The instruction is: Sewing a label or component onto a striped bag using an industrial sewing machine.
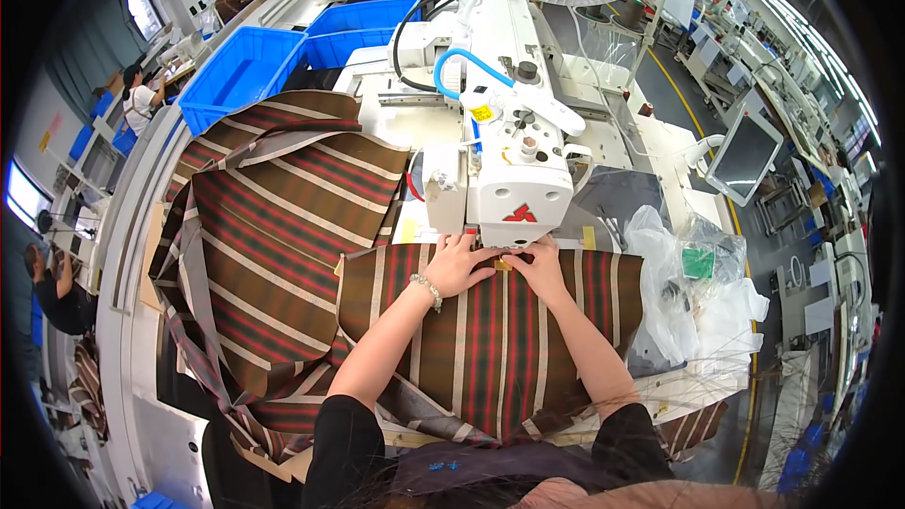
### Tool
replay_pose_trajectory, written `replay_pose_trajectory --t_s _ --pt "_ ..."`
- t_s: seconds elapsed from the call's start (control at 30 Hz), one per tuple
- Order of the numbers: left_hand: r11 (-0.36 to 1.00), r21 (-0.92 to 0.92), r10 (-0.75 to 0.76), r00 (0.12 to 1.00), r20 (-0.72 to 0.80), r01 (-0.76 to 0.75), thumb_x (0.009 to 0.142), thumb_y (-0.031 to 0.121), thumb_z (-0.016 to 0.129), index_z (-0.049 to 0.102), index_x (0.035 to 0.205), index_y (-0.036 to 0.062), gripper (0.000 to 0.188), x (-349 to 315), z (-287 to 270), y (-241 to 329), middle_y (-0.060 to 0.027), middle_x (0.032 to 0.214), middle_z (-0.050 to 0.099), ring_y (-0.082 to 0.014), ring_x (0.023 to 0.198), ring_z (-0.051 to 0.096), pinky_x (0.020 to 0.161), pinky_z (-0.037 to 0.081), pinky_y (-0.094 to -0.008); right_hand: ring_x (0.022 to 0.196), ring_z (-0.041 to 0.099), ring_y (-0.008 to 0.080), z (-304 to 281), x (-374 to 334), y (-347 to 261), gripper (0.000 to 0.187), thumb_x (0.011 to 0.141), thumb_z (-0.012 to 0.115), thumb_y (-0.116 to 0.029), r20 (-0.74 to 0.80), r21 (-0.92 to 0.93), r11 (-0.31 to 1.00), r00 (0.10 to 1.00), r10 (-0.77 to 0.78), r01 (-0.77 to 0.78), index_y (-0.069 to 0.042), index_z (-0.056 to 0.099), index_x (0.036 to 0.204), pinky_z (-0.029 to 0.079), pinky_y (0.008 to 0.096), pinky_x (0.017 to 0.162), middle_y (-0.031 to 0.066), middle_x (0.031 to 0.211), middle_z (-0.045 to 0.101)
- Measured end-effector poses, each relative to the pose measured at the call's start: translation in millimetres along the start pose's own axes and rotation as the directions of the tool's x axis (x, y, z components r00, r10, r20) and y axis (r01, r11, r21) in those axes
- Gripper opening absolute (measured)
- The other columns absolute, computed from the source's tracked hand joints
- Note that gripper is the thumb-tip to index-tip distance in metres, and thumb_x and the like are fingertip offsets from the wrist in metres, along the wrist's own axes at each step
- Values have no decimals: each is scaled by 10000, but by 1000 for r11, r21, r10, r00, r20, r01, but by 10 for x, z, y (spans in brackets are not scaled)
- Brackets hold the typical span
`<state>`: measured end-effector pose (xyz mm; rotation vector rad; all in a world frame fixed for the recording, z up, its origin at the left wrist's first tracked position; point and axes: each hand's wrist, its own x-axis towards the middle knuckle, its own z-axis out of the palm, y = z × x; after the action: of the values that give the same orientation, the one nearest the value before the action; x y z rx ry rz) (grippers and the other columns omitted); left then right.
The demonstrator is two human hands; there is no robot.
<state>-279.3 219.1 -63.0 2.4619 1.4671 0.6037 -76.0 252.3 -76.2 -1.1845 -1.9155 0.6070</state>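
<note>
1. The left hand (457, 265) lies palm down, fingers spread and thumb held apart, on the brown cotton-like panel with red, dark green and cream stripes (485, 339); a pale beaded bracelet (427, 292) circles that wrist.
2. The right hand (537, 269) rests on the same panel, beside the left — its fingertips are partly lost at the machine's edge, so I cannot tell whether it pinches the cloth.
3. The panel lies just in front of the white sewing machine head (525, 184), which hides the needle area. A small yellow-brown piece (504, 265), perhaps a tab, shows between the hands.
4. The machine's front bears a red angular emblem (519, 214); higher up sits a yellow label (483, 114) with print too small to make out.
5. To the right, a green square label (698, 262) shows through crumpled clear plastic. The dark rectangular screen (745, 155) shows no legible writing.
6. Blue lettering (443, 466) marks the dark garment below — the panel's near edge is partly covered there.
</note>
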Motion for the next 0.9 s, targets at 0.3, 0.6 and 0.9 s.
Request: replay_pose_trajectory --t_s 0.3,0.6,0.9 --pt "986 162 -50 998 32 44 889 364 538 592 1191 305 312 2 7 48 -114 1080 513 -295 1057 481 941 322 -462 1157 444 280 -140 -47 -122 201 736 728 -242 184 -88 995 981 58 -42 -109 723 887 279 431 980 84 1130 566" --pt "964 267 47 990 -131 -10 884 313 549 598 1177 313 297 -19 74 65 -76 959 548 -254 905 529 870 362 -403 920 487 206 -100 -177 -155 199 719 741 -230 71 -192 973 991 -113 125 -131 709 888 310 374 832 17 906 524" --pt "979 204 28 994 -106 -6 889 316 529 586 1187 318 303 -24 89 42 -118 947 532 -278 911 512 847 348 -425 830 502 199 -54 -155 -131 145 727 725 -177 -8 -222 959 983 -185 179 -128 714 862 324 365 802 5 814 534"
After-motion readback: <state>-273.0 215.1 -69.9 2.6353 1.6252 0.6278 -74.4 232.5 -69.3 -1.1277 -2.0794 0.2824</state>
